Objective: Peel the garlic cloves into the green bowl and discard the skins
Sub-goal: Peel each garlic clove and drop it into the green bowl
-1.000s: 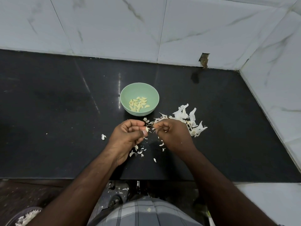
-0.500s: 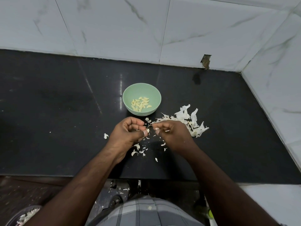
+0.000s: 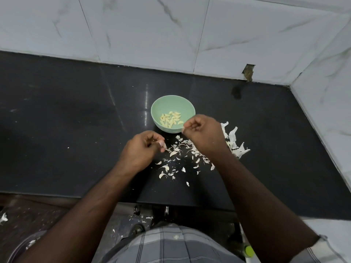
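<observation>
Green bowl [image 3: 159,105] sits mid-frame on my black table [image 3: 66,120], peeled garlic cloves [image 3: 171,119] inside. My right hand [image 3: 204,134] pinches something small at its rim; my left hand [image 3: 141,150] pinches a skin scrap beside scattered skins [image 3: 235,143].

It was a home kitchen. A polished black stone counter [image 3: 66,120] ran into a corner of white marble-look wall tiles [image 3: 152,31], and on it stood a green bowl [image 3: 171,103] of peeled garlic cloves [image 3: 171,119] beside a scatter of papery skins [image 3: 234,143].
</observation>
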